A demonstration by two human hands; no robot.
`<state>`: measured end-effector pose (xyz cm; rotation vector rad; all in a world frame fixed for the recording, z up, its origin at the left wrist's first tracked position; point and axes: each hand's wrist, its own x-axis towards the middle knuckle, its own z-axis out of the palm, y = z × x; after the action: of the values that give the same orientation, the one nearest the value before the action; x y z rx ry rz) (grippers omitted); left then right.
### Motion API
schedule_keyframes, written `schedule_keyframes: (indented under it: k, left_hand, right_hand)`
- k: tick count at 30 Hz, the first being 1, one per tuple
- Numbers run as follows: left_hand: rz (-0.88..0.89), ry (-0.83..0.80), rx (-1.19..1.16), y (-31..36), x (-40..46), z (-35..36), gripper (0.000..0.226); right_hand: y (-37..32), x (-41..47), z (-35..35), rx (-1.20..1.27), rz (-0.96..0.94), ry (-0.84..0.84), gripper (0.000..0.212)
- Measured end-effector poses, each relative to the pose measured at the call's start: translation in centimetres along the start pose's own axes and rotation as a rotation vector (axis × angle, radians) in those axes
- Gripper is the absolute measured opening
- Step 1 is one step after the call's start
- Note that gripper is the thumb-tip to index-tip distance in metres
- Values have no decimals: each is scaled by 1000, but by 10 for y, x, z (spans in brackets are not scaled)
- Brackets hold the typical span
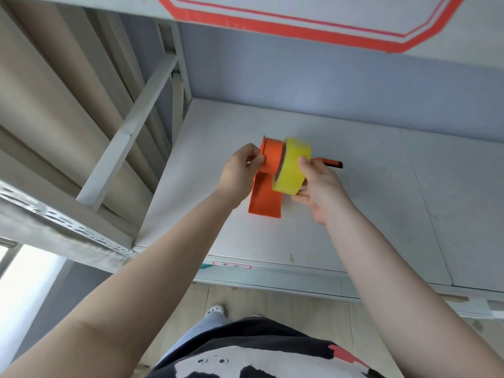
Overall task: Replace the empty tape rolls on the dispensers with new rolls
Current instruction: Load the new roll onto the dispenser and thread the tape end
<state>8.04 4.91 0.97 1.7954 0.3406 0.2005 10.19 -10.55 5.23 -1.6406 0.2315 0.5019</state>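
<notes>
An orange tape dispenser point(268, 184) is held above a white shelf board point(354, 208), its flat plate hanging down and its round hub at the top. My left hand point(241, 174) grips the hub's left side. A yellow tape roll point(293, 166) sits tilted against the hub's right end, partly over it. My right hand point(317, 184) holds the roll, thumb on its outer face and fingers beneath. The dispenser's orange and black handle point(330, 162) sticks out to the right behind my right hand.
The shelf board's front edge carries a small red-bordered label point(231, 266). A metal rack frame point(131, 126) with a diagonal brace stands to the left. An upper shelf with a red outline point(313, 31) hangs overhead. Wooden floor and a white shoe point(215, 309) lie below.
</notes>
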Motion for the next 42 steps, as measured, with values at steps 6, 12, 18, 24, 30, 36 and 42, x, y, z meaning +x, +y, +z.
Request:
schedule_keyframes:
  k: [6, 12, 18, 24, 30, 36, 42]
  left_hand:
    - [9, -93, -111, -17, -18, -4, 14]
    - [43, -231, -183, -17, -24, -19, 20]
    - [15, -362, -263, -15, -29, -24, 16]
    - [-61, -294, -386, -7, -33, -20, 40]
    - [-102, -298, -438, -5, -28, -17, 50]
    - [-205, -253, -479, -1, -25, -13, 31]
    - [-259, -292, -455, -14, -37, -13, 27]
  right_hand:
    - [-5, 1, 7, -181, -41, -106, 21]
    - [-15, 3, 7, -327, -71, -155, 25]
    - [-18, 3, 15, -390, -39, -211, 39]
    - [-12, 2, 26, -435, -97, -227, 42]
    - [-7, 1, 22, -349, -75, -244, 43]
    - [-2, 11, 19, -418, -101, -113, 59]
    - [9, 15, 13, -531, -314, -102, 42]
